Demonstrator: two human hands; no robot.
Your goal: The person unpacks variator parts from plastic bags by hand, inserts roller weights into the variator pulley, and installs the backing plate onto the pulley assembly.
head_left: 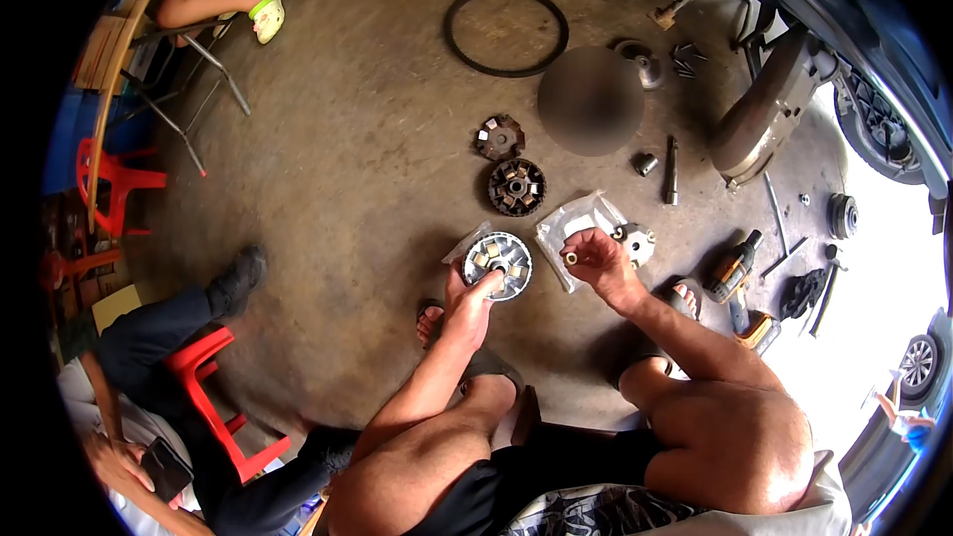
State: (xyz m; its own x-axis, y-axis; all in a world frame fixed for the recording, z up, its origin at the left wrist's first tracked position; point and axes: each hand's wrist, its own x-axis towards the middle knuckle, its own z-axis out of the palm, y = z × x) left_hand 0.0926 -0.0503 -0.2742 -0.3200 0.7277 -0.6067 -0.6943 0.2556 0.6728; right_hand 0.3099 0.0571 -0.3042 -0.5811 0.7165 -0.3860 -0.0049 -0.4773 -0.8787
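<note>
Left hand (470, 300): curled around the near edge of a silver dish (507, 255), thumb laid over the rim; the dish is held clear of the floor (347, 139), open face up.
Dish contents: several short rollers (480, 260) are seated around the hub.
Right hand (603, 265): one small roller (571, 258) is pinched at the fingertips, above the near edge of a clear bag (558, 230).
Beside the right hand: a pale disc (636, 248) is seen at the bag's right edge, partly hidden.
Beyond the dish: a dark round part (517, 188) is set on the floor, with a dark plate (499, 138) just past it.
Spill risk: if the dish were tipped, seated rollers could be slid out, as no cover is seen.
Drop risk: with so small a grip, the pinched roller could be lost and picked up gritty.
Mix-up risk: old-looking and clean parts could be confused, being laid so near.
</note>
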